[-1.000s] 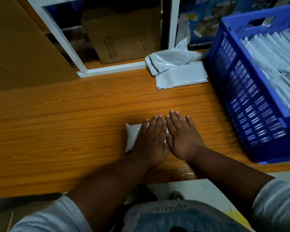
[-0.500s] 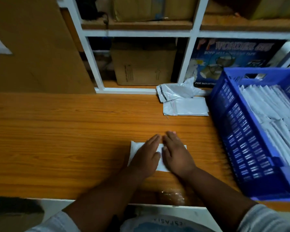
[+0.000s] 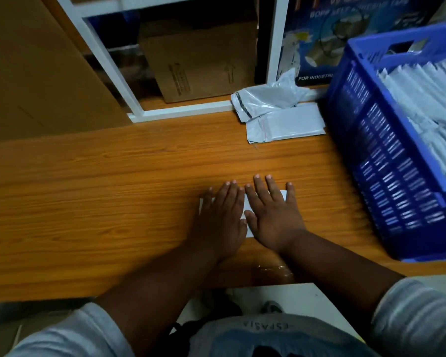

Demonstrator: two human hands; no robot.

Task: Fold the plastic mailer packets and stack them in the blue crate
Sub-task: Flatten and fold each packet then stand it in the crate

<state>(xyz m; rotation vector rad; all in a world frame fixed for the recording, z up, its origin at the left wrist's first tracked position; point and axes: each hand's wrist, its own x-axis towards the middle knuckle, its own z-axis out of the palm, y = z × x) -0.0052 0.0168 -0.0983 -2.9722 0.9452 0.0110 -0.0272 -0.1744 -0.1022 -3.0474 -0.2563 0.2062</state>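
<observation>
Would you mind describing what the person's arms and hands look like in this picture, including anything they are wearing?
Both forearms are bare. The left hand and the right hand wear no gloves, and no rings or watch are visible. The fingernails are short and pale. Light grey sleeves with faint paler stripes are pushed up towards the elbows, the left sleeve and the right sleeve.

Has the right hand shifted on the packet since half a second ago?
Yes. The right hand has slid toward the blue crate, fingers now spread flat over the packet's crate-side end; the left hand presses the other end.
</observation>
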